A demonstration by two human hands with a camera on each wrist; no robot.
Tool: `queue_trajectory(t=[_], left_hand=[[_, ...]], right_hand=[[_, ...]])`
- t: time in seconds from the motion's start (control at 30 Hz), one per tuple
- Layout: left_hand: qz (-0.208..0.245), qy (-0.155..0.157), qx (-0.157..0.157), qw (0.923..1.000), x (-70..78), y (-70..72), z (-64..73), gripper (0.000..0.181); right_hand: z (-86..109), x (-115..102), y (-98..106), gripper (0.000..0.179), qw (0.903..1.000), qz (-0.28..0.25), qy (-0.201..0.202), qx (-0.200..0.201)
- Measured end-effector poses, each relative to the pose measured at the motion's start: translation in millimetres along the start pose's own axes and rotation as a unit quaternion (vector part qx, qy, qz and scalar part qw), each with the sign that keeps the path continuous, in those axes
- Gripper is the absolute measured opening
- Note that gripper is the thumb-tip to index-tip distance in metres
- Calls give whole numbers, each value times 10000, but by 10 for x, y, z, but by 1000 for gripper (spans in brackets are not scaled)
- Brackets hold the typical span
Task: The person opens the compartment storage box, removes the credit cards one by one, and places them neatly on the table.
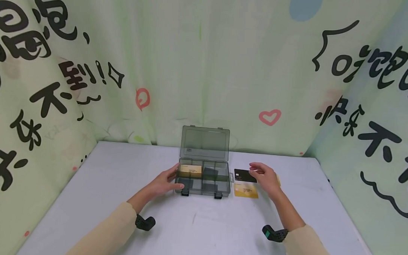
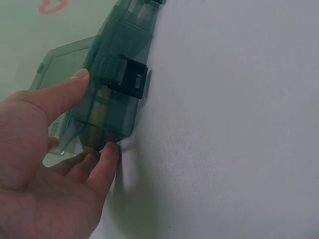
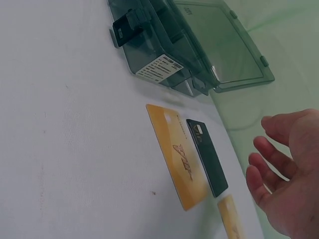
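Note:
A grey see-through divided storage box [image 1: 205, 184] stands on the table with its lid [image 1: 205, 143] raised. My left hand [image 1: 163, 181] holds the box's left end, the thumb at the front rim and the fingertips [image 2: 112, 149] against the side wall. A tan block-like item [image 1: 191, 169] sits in the back left compartment. Beside the box lie a black card [image 1: 243, 175] and a yellow card [image 1: 245, 190]. Above the black card's right end is my right hand [image 1: 265, 177], fingers loosely bent and nothing in them. It partly hides another yellow card [image 3: 231, 219].
The white table [image 1: 193, 232] reaches back to a pale green curtain [image 1: 206, 67] with writing and drawn hearts. Two dark latches [image 1: 218, 195] hang at the box's front edge. A printed label [image 3: 159, 68] is on its right end.

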State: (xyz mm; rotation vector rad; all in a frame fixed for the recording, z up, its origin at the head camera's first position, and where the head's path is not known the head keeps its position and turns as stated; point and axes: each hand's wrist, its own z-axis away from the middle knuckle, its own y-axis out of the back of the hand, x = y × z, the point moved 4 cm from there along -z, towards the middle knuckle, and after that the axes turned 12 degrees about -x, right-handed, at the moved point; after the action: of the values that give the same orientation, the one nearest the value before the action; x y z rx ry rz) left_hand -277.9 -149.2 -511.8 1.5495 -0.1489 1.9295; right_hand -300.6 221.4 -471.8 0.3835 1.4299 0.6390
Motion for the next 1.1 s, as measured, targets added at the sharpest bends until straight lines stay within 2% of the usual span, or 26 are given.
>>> queue_trajectory(t=[0.4,0.57,1.1], left_hand=[[-19,-9,110,9999,23,-5,20,89],[-3,-11,104,9999,18,-3,4,90],[-30,-51,100,9999,6,-4,5,90]], right_hand=[[-56,-128,-165,37,9995,-212,103,-233],[-69,-220,-236,36,9988,-301,278,-271],[-128,-340,-503,34,9962,-556,432,-517]])
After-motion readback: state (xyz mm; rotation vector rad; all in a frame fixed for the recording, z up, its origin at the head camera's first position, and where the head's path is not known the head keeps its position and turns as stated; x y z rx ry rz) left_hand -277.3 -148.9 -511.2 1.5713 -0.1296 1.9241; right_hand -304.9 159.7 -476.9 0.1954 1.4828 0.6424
